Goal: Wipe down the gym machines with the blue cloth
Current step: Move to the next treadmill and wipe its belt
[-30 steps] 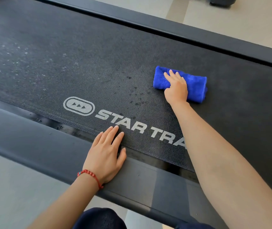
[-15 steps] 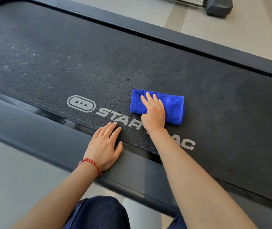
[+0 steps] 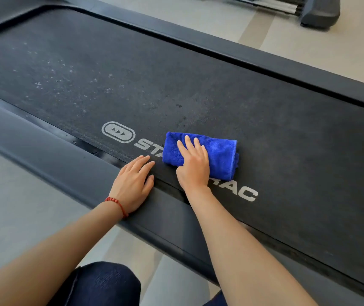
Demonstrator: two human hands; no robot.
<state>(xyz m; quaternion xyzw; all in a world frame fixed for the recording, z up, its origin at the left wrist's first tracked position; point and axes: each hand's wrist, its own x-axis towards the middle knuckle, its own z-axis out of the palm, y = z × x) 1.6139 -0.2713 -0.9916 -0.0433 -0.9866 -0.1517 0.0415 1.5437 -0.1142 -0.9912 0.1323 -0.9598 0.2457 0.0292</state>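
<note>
A folded blue cloth (image 3: 217,154) lies on the black treadmill belt (image 3: 287,133), covering part of the white printed logo near the belt's near edge. My right hand (image 3: 193,165) presses flat on the cloth's left half, fingers spread over it. Resting flat with fingers apart, my left hand (image 3: 133,184) lies on the near side rail (image 3: 50,160) beside the cloth, its fingertips reaching onto the belt. A red bead bracelet circles the left wrist. Pale dusty specks mark the belt toward the far left.
The treadmill's far side rail (image 3: 265,60) runs along the back. Beyond it is light floor and the base of another machine (image 3: 315,12) at the top right. My knee in dark trousers (image 3: 101,283) is at the bottom, close to the near rail.
My right hand has dragged the blue cloth back across the belt toward me and leftward, onto the logo lettering. The left hand has stayed on the near rail.
</note>
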